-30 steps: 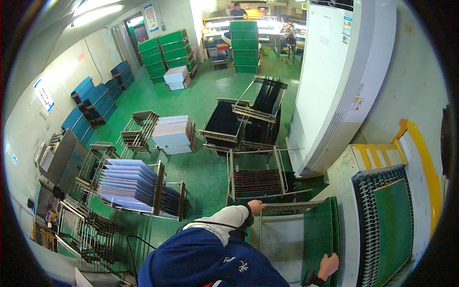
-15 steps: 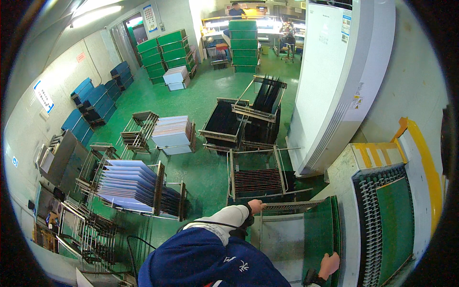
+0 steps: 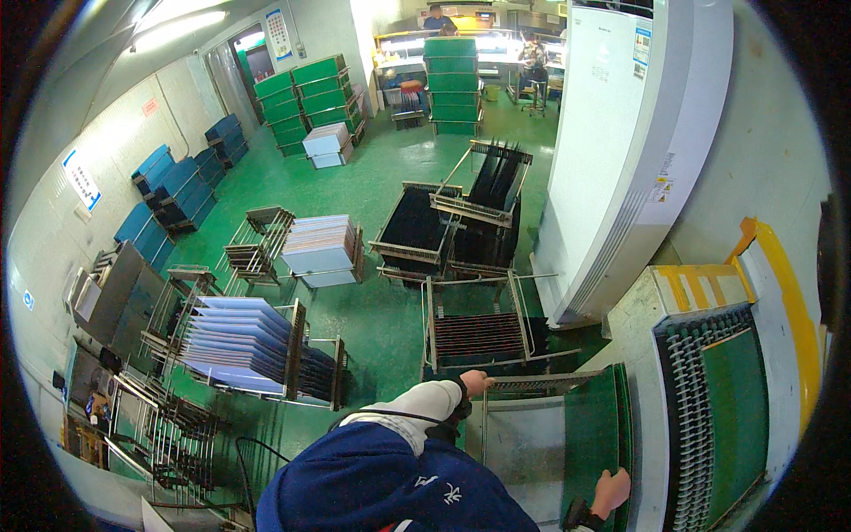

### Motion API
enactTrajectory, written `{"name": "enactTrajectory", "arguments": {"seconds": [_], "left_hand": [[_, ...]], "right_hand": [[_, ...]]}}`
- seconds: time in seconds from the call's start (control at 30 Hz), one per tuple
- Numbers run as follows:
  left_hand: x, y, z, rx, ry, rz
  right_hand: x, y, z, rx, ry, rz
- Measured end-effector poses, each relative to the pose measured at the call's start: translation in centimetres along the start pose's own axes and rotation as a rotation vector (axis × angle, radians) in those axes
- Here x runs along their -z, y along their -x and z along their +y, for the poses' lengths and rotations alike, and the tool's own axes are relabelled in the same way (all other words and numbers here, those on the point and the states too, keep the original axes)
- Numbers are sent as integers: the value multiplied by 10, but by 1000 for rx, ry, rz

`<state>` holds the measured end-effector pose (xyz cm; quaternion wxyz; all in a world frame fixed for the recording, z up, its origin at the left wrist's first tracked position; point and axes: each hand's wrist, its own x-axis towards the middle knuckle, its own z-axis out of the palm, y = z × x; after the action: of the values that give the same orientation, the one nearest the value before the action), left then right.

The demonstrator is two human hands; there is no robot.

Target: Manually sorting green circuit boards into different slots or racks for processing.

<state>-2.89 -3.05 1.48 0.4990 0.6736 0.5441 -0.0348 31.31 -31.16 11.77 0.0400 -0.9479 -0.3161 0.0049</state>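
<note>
A metal rack (image 3: 542, 384) stands in front of me at the lower right, with several green panels (image 3: 589, 426) upright in its right part. My left hand (image 3: 476, 383) is closed on the rack's far left corner, at the end of its slotted bar. My right hand (image 3: 612, 492) is closed at the near end of the green panels, fingers curled against their edge; its fingertips are partly hidden. To the right of the rack, another green panel (image 3: 737, 417) lies flat on a roller conveyor (image 3: 696, 426) with rows of small wheels.
Beyond the rack stand metal racks with dark panels (image 3: 479, 337). On the left are racks of pale panels (image 3: 235, 346) and bare metal racks (image 3: 168, 434). A tall white cabinet (image 3: 612, 160) rises at right. Green stacks (image 3: 452, 84) and people are far off.
The green panel on the conveyor has shifted slightly to the right, away from the rack. Both my hands keep nearly the same places.
</note>
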Motion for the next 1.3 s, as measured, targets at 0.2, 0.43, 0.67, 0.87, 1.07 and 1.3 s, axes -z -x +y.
{"name": "enactTrajectory", "arguments": {"seconds": [0.2,0.43,0.67,0.87,1.07,1.3], "left_hand": [[-1,-1,-1,31,-1,6],[0,3,0,-34,-31,17],[0,0,0,2,-10,2],[0,3,0,-24,-4,20],[5,9,9,22,21,-25],[-8,-8,-13,-135,31,78]], "right_hand": [[0,0,-1,6,22,1],[6,3,-4,5,1,22],[16,3,-10,-30,2,-65],[14,4,-10,-20,9,-47],[9,4,-6,-6,10,7],[6,4,-5,37,-8,91]]}}
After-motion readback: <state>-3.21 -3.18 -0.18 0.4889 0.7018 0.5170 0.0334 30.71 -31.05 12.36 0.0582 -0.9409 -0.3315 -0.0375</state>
